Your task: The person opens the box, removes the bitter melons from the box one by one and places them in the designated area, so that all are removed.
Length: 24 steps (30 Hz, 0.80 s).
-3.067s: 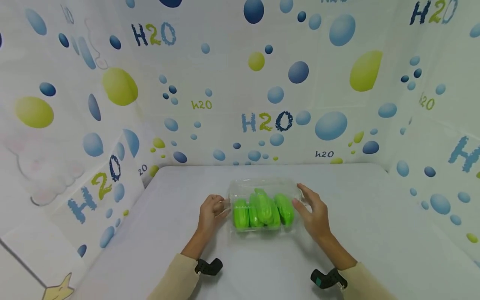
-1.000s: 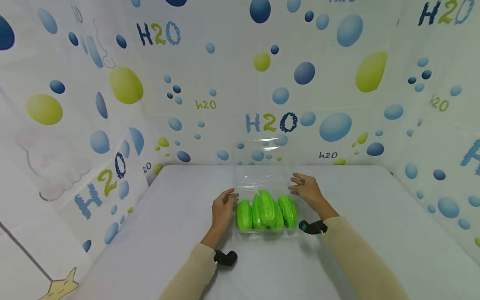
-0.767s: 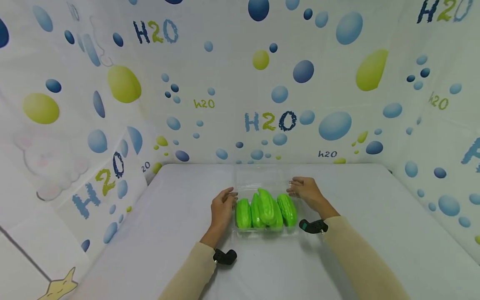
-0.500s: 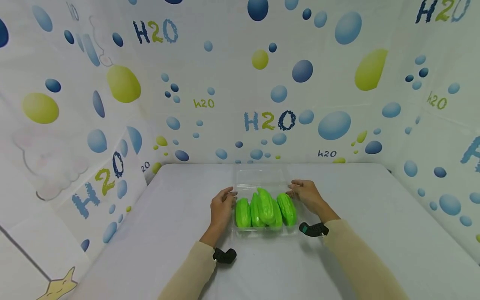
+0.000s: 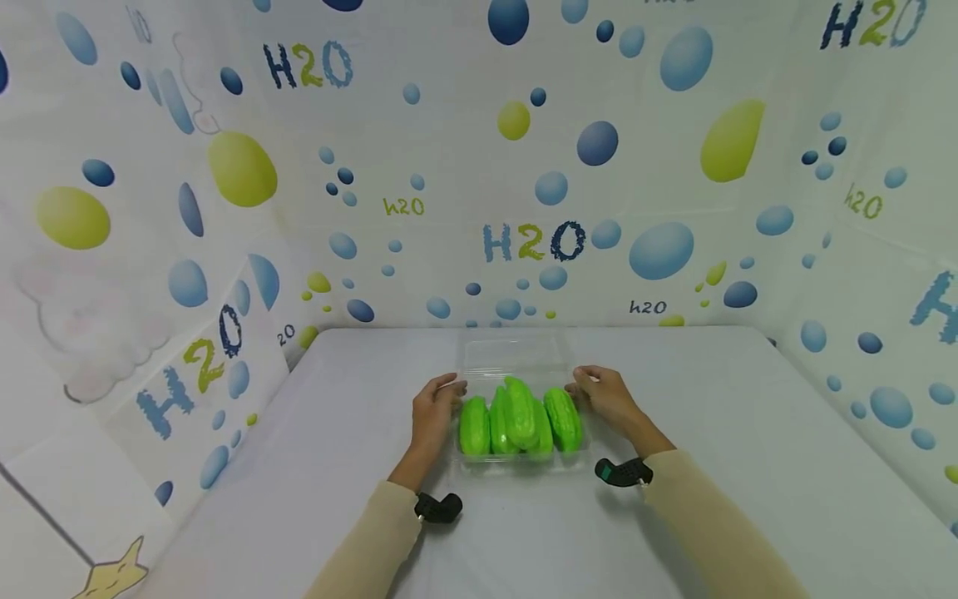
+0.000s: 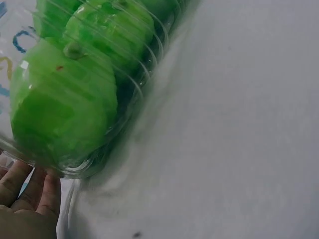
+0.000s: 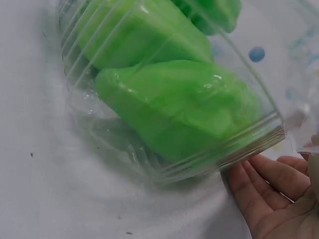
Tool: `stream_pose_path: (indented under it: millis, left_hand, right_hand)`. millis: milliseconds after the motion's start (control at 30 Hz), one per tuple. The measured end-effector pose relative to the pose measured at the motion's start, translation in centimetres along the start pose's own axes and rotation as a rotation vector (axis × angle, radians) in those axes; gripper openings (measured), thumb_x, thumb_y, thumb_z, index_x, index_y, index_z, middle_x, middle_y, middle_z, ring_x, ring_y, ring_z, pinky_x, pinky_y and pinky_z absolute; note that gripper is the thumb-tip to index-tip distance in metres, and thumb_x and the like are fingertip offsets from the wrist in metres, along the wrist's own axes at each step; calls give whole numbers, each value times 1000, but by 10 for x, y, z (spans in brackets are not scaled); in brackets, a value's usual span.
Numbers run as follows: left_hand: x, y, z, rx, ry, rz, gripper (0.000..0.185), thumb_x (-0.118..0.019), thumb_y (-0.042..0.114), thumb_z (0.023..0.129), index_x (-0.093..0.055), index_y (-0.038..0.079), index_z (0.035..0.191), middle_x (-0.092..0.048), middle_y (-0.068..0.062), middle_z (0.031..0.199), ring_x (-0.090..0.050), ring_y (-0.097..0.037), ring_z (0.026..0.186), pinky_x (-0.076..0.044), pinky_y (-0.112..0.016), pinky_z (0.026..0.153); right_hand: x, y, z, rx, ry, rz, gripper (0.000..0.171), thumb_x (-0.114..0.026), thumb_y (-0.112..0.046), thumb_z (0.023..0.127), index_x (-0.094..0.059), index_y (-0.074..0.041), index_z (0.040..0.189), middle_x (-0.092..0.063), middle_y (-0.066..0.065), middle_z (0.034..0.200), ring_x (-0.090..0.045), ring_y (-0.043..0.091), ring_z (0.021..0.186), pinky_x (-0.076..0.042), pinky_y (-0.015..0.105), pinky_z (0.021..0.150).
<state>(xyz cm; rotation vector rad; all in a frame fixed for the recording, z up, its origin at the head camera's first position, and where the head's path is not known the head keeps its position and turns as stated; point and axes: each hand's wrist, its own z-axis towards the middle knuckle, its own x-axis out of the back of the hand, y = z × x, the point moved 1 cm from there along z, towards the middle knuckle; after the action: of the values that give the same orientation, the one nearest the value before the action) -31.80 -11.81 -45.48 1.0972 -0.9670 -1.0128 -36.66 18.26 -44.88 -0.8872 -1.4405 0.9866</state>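
A clear plastic clamshell box (image 5: 516, 467) stands at mid-table, its see-through lid (image 5: 512, 353) folded back onto the table behind it. Several bright green, bumpy gourd-like pieces (image 5: 521, 416) lie side by side in the box, one on top of the others. My left hand (image 5: 432, 416) holds the rim at the box's left side; in the left wrist view its fingers (image 6: 35, 191) reach up under the edge. At the right side my right hand (image 5: 609, 398) pinches the rim near the back corner, fingers (image 7: 266, 184) beneath it in the right wrist view.
A white cloth covers the table (image 5: 359, 366). Behind it and along both sides hang white sheets (image 5: 449, 141) printed with blue and yellow-green dots and H2O lettering. A black wrist camera (image 5: 624, 472) sits on each wrist.
The lid, closed over the box at first, stood upright and then dropped back onto the table. My right hand moved back along the right side, then slightly down to the rim. The green pieces stayed in place.
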Motion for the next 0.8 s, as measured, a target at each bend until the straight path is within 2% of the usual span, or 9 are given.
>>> stream_pose_path:
  millis: [167,300,500,633,800]
  left_hand:
    - [10,-2,2,26,8,-23,39,-59,21,101,-62,1,134,-74,-15,117,-69,-32,109,-59,-36,92]
    - [18,-2,4,42,-1,-46,38,-59,20,101,-61,1,134,-73,-17,119,-68,-31,111,-58,-38,96]
    - [30,-6,7,63,-8,-64,38,-57,17,102,-59,-2,135,-70,-21,122,-67,-35,116,-57,-40,99]
    - [36,-7,7,64,-10,-43,37,-54,12,101,-58,-4,135,-71,-21,122,-67,-35,116,-59,-34,94]
    - [42,-8,7,54,5,-79,36,-55,11,100,-61,-3,132,-73,-21,117,-70,-33,109,-60,-24,86]
  right_hand:
    - [-9,-3,-2,11,-13,36,50,-50,-32,108,-54,6,140,-73,19,117,-70,26,110,-57,29,89]
    - [-16,-6,-4,14,-26,72,49,-50,-31,108,-55,6,139,-73,20,116,-71,26,107,-59,31,89]
    - [-26,-8,-5,13,-29,55,48,-51,-34,107,-59,4,136,-74,19,115,-72,25,106,-59,34,90]
    - [-31,-10,-6,28,-16,35,46,-51,-34,107,-63,5,131,-74,18,112,-72,24,102,-58,33,89]
    - [-36,-13,-8,51,-7,34,44,-53,-32,107,-67,6,124,-75,14,101,-65,17,86,-54,26,74]
